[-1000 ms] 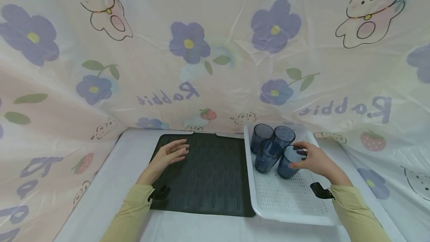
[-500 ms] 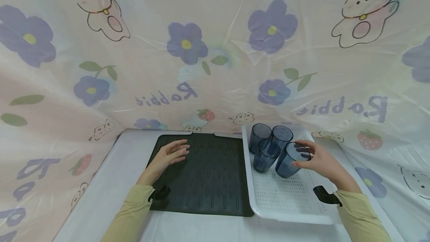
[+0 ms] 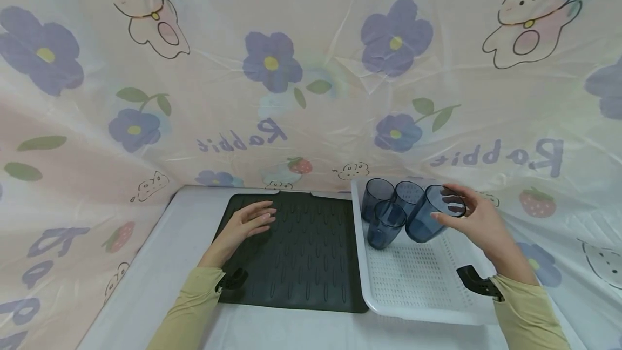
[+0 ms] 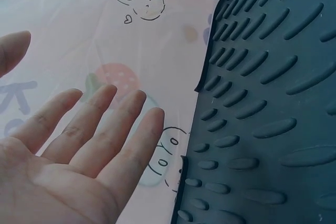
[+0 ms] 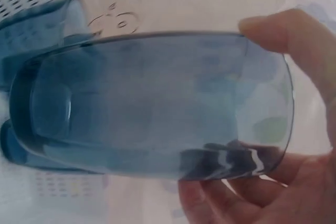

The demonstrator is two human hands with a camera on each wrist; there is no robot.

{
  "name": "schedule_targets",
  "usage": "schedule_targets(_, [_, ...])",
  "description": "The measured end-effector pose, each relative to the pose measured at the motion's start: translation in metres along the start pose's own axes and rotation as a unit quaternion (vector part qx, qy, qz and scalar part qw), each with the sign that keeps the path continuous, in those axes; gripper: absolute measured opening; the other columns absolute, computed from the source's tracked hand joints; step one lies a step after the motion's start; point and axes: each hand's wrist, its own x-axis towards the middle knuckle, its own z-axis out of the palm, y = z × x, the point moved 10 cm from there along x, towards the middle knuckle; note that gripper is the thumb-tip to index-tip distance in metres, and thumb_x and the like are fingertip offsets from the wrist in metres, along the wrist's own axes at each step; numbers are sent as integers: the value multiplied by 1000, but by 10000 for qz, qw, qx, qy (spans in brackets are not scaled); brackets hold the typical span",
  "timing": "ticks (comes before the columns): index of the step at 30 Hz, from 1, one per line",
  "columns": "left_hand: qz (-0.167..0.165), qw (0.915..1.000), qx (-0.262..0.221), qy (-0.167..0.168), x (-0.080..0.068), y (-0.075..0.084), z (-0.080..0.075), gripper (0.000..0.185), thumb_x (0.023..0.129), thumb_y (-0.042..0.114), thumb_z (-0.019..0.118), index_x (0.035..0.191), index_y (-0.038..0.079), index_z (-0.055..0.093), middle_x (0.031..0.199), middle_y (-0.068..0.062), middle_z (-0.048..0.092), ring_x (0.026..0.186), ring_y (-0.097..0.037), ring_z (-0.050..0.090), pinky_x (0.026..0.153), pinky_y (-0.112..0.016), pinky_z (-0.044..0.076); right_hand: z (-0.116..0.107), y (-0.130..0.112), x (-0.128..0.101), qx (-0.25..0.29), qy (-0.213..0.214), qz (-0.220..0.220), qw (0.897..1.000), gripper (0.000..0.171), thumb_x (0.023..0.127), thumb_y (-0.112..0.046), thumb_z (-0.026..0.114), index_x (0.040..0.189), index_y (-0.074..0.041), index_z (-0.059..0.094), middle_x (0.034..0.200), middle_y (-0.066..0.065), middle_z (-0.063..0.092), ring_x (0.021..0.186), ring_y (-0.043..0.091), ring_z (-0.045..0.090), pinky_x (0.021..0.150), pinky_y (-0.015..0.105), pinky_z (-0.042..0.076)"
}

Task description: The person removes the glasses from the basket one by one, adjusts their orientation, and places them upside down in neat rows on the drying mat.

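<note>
My right hand (image 3: 478, 223) grips a clear blue drinking glass (image 3: 427, 220) near its rim, thumb on one side and fingers on the other. The glass tilts, its mouth toward the hand, above the white perforated basket (image 3: 413, 307). In the right wrist view the same glass (image 5: 147, 103) fills the middle. Three more blue glasses stand upright at the basket's back left: one at the back (image 3: 376, 199), one beside it (image 3: 407, 193), one in front (image 3: 386, 226). My left hand (image 3: 243, 226) hovers over the dark ribbed mat (image 3: 301, 253), fingers extended, holding nothing; its palm (image 4: 63, 187) shows in the left wrist view.
The mat lies left of the basket, their edges side by side, on a white-covered table (image 3: 272, 328). A patterned plastic sheet (image 3: 320, 112) with flowers and rabbits hangs behind and along both sides.
My right hand has lifted the front-right glass off the other glasses' level and moved it up and slightly right, away from me. The left hand has hardly moved.
</note>
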Motion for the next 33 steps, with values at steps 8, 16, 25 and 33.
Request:
schedule_targets(8, [45, 9999, -87, -55, -1, 2, 2, 50, 97, 23, 59, 142, 11, 43, 139, -23, 45, 122, -29, 51, 98, -40, 46, -6, -25, -4, 175, 76, -115, 9998, 71, 86, -25, 74, 146, -9, 37, 133, 12, 46, 108, 16, 50, 77, 11, 48])
schedule_targets(16, [162, 9997, -128, -126, 1, 5, 7, 48, 97, 21, 59, 141, 10, 44, 137, -22, 47, 122, -31, 51, 97, -38, 47, -1, -53, 1, 618, 86, -326, 9975, 69, 85, -20, 75, 144, -10, 41, 130, 8, 50, 111, 9, 51, 84, 13, 46])
schedule_targets(25, [228, 9994, -210, -180, 3, 7, 17, 48, 97, 21, 59, 141, 10, 45, 137, -22, 48, 122, -30, 52, 98, -38, 47, 22, -74, 13, 1065, -78, -465, 9932, 68, 85, -17, 75, 143, -6, 41, 132, 11, 49, 116, 15, 49, 87, 14, 45])
schedule_targets(33, [207, 9993, -263, -178, 3, 8, 22, 49, 96, 24, 60, 141, 11, 45, 138, -20, 47, 122, -28, 52, 98, -37, 46, 48, -84, 25, 1510, -158, -424, 9875, 69, 83, -16, 77, 141, -4, 41, 133, 13, 48, 126, 23, 44, 92, 16, 43])
